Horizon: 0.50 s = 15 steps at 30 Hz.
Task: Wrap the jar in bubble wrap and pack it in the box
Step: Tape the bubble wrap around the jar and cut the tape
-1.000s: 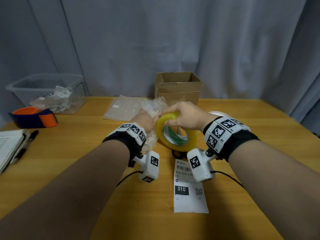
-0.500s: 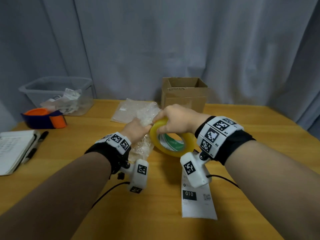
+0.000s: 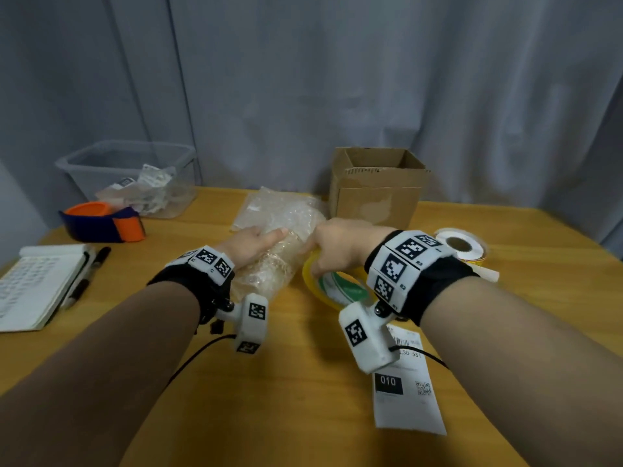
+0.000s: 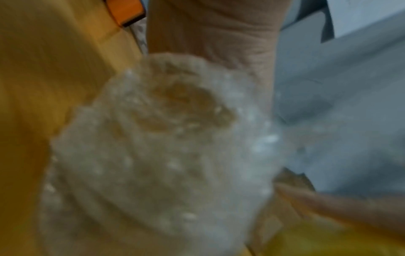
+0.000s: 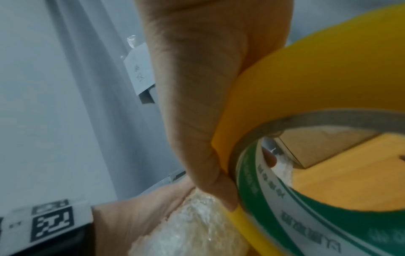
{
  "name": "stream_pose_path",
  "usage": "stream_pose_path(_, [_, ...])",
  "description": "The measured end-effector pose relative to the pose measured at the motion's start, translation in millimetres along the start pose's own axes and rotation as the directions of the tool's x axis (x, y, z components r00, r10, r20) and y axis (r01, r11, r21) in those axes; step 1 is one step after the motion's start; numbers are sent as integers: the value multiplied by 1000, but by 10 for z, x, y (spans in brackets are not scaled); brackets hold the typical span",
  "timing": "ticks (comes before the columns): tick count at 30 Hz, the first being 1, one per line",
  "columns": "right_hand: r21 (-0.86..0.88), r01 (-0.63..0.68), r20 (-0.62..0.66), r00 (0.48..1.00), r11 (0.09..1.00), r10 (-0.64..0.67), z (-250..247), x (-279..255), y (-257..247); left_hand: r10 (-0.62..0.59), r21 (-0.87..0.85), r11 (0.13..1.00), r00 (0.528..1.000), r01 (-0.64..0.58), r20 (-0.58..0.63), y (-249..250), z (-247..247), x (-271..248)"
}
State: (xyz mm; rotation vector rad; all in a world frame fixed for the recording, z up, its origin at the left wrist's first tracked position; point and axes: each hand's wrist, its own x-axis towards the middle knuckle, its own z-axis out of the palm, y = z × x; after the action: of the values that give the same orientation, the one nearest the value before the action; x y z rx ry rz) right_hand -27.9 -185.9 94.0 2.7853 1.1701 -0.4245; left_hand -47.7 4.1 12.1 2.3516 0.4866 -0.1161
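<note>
The jar, rolled in bubble wrap point(image 3: 269, 269), lies on the wooden table point(image 3: 303, 416), and fills the left wrist view as a blurred wrapped jar point(image 4: 164, 147). My left hand point(image 3: 258, 242) lies over its top and holds it, with the fingers hidden behind the bundle. Right beside it my right hand point(image 3: 338, 246) grips a yellow tape roll point(image 3: 332, 286); in the right wrist view the thumb presses the tape roll point(image 5: 285, 83) on its outside and a fingertip shows inside the core. The open cardboard box point(image 3: 377, 190) stands behind both hands.
Spare bubble wrap point(image 3: 269, 207) lies left of the box. A clear bin point(image 3: 101, 163), an orange-and-blue tape dispenser point(image 3: 101, 224), a notebook point(image 3: 33, 284) and a pen point(image 3: 86, 274) sit at the left. A white label roll point(image 3: 460, 246) and a shipping label point(image 3: 408, 396) are at the right.
My right hand has lowered the tape roll to the right of the wrapped jar. My left hand has slid forward onto the top of the bundle.
</note>
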Motion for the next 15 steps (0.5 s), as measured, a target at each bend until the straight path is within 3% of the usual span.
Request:
stream_pose_path(2, [-20, -13, -3, 1000, 1000, 13, 18, 69, -55, -8, 99, 995, 1000, 7, 2, -9, -42, -48])
stream_pose_path(5, [-48, -22, -2, 1000, 999, 22, 18, 136, -131, 7, 302, 953, 993, 28, -115, 32, -96, -95])
stream_pose_path(9, [-65, -30, 15, 999, 997, 31, -9, 176, -186, 183, 262, 958, 956, -120, -229, 119, -76, -186])
stream_pose_path(15, [-39, -17, 17, 1000, 999, 18, -37, 128, -133, 198, 558, 828, 958, -50, -208, 316, -4, -233])
